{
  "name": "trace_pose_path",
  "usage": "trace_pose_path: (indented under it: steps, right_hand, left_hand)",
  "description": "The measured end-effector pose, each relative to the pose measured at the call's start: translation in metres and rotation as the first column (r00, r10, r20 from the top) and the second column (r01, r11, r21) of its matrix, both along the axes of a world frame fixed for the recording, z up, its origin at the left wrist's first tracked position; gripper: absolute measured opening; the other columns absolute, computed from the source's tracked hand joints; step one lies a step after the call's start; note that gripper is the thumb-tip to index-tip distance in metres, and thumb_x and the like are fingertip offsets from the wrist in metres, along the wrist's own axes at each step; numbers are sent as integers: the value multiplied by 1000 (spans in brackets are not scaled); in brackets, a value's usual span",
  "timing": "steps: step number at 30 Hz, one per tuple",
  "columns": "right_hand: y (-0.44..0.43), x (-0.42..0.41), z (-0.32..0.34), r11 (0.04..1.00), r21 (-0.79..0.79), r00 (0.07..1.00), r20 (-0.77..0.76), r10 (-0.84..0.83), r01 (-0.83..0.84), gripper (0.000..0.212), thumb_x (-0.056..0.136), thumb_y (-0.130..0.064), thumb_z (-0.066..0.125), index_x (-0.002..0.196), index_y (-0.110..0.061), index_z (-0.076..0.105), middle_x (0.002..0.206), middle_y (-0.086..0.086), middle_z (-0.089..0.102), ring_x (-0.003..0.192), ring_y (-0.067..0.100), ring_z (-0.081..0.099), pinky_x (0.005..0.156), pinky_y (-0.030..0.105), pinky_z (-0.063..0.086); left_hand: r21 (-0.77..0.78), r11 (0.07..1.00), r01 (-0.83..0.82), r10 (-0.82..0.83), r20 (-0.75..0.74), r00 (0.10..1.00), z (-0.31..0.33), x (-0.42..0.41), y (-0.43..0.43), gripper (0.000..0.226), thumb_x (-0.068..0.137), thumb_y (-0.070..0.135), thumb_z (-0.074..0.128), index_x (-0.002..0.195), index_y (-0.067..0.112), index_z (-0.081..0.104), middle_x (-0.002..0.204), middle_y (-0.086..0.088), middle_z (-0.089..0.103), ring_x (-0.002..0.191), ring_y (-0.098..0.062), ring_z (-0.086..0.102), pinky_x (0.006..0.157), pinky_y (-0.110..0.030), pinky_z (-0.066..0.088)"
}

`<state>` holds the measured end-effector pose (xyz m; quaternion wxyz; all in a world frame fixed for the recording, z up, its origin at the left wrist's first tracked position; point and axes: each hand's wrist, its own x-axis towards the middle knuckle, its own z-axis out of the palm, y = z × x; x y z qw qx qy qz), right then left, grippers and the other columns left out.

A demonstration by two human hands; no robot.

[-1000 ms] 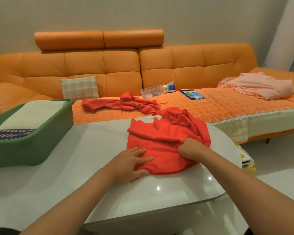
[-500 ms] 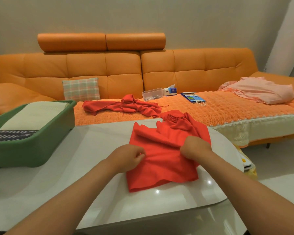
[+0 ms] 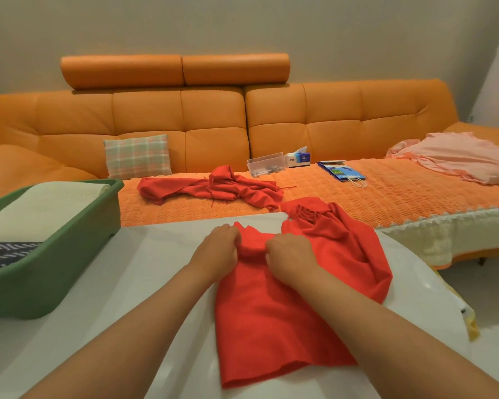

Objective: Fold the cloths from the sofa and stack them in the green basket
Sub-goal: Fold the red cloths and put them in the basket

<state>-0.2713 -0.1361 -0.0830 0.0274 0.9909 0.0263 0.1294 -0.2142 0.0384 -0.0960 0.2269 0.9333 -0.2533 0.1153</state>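
where a second ago the left hand (image 3: 219,250) lay flat, both it and the right hand (image 3: 291,256) now pinch the red scarf (image 3: 271,321) at its far fold, close together on the white table (image 3: 144,277), so i judge another fold is starting; its long axis runs near-to-far, fringed end bunched toward the sofa (image 3: 213,116)

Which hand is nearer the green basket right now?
Left. The left hand grips the red cloth, right of the basket and apart from it; the right hand grips the cloth farther right.
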Motion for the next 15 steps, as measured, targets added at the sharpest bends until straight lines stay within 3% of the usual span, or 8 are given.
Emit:
trace_pose_path:
  steps: [2,4,5,6,8,10,13,15]
  right_hand:
    - [-5,13,9,951,292,987,90,-136,105,28,96,-27,43,112,-17,65,114,11,68,106,34,64,82,37,48]
    - [-23,27,24,759,608,938,64,-342,235,34,94,-26,42,115,-11,64,118,17,67,109,37,62,87,39,48]
    - [-35,33,27,670,679,910,8,-415,300,37,93,-25,41,118,-8,63,122,19,65,113,37,60,90,40,47]
    - [-48,36,28,625,688,888,-62,-456,369,40,93,-25,41,121,-5,61,126,20,63,116,38,59,93,41,46]
    - [-68,37,22,641,609,869,-183,-459,467,41,93,-26,43,123,-5,60,130,19,61,119,37,57,94,41,45]
    - [-76,36,7,693,529,870,-247,-426,490,36,92,-24,47,119,-6,62,129,17,62,119,35,58,94,40,47]
    - [-70,44,-5,750,549,928,-186,-321,370,28,89,-18,52,109,-7,68,121,16,67,115,34,60,91,37,48]
    - [-53,51,-2,757,620,979,-117,-170,205,27,87,-14,57,109,-10,70,116,13,70,111,33,62,88,33,46]
  left_hand:
    - [-97,995,-2,9,69,998,0,11,-2,23,77,3,35,86,21,47,88,-1,48,85,-24,43,73,-37,35]
    - [-162,987,-12,27,92,995,0,21,-5,23,76,-1,37,85,19,44,87,-2,48,84,-26,44,71,-38,35]
    - [-164,986,-8,20,71,997,-1,26,-8,23,78,-4,40,86,16,46,89,-4,51,86,-29,47,72,-40,37]
    - [-143,990,13,-8,34,999,-2,30,-11,21,80,-5,44,90,13,49,94,-7,55,91,-31,51,76,-41,40]
    - [-18,996,83,-85,-99,991,-7,36,-14,28,88,8,48,114,14,56,116,-7,62,109,-30,56,91,-38,44]
    - [192,974,124,-76,-238,968,-11,38,-12,51,93,22,45,145,23,42,147,-4,49,132,-25,47,108,-37,38]
    - [404,911,83,3,-209,978,-9,37,6,65,90,32,33,155,29,27,160,2,31,144,-19,32,114,-35,30]
    - [482,876,3,88,-165,982,-3,34,28,76,79,38,24,154,31,27,158,0,31,140,-23,38,110,-36,34]
